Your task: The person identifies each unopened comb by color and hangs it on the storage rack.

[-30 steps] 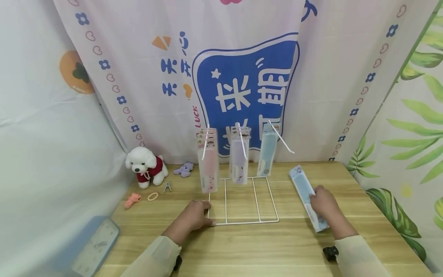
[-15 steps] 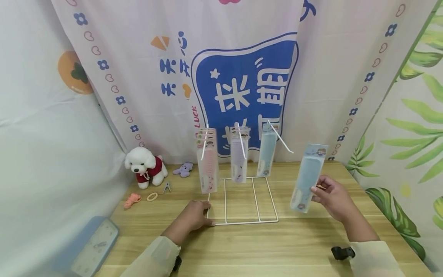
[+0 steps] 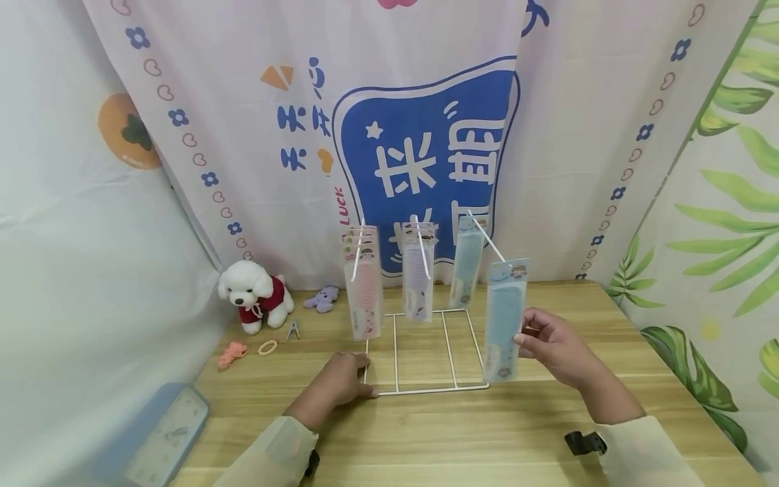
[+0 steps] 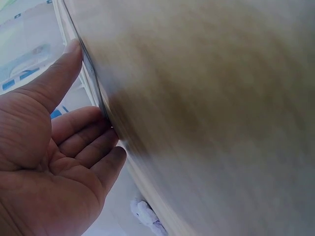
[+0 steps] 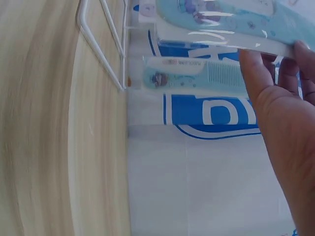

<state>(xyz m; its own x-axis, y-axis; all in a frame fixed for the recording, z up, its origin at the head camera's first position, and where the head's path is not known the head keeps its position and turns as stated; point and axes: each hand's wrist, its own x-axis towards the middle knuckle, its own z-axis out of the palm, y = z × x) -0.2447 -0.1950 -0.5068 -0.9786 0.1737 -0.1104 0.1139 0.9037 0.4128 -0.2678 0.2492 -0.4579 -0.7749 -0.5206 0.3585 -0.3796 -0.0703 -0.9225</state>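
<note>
My right hand (image 3: 550,345) pinches a packaged light-blue comb (image 3: 504,318) upright, its top at the tip of the rightmost hook (image 3: 487,238) of a white wire display rack (image 3: 426,352). The right wrist view shows the held blue comb (image 5: 221,22) with the thumb and fingers (image 5: 275,93) on its edge. My left hand (image 3: 341,382) rests on the rack's front-left corner; in the left wrist view its fingers (image 4: 78,142) touch the wire. Pink combs (image 3: 364,291), purple combs (image 3: 418,274) and another blue comb (image 3: 465,267) hang on the rack.
A white plush dog (image 3: 254,294), a small purple plush (image 3: 322,297), a pink clip (image 3: 232,352), a hair band (image 3: 268,347) and a nail clipper (image 3: 294,329) lie at the back left of the wooden table (image 3: 487,433). A blue clock (image 3: 164,433) sits at the left edge. Curtains close in behind.
My right hand picked the blue comb pack up off the table, turned it upright and carried it left to the rightmost hook. The left hand stayed on the rack.
</note>
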